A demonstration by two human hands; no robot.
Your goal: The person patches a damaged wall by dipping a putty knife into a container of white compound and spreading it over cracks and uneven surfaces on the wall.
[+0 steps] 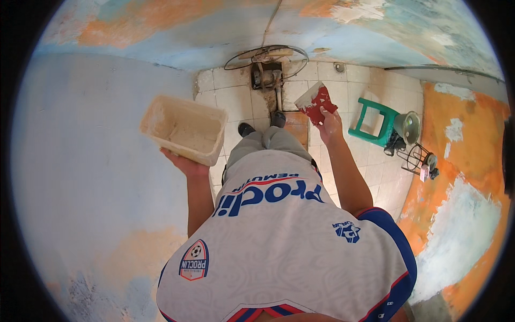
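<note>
My left hand (pixel 184 162) holds up a cream rectangular plastic tub (pixel 182 129) from underneath, off to the left over my body; its inside is streaked with pale residue. In my right hand (pixel 328 123) is a putty knife (pixel 316 102) with a worn red body and a pale metal edge, its blade pointing up and leftward. The knife and tub are apart, on opposite sides of me.
A drain pit with pipe (pixel 266 75) and coiled hose (pixel 236 61) lie ahead of my feet on white floor tiles (pixel 230 96). Right: a green stool (pixel 363 115), metal pot (pixel 409 127) and black wire stand (pixel 416 158). Patchy painted walls (pixel 466 129) surround me.
</note>
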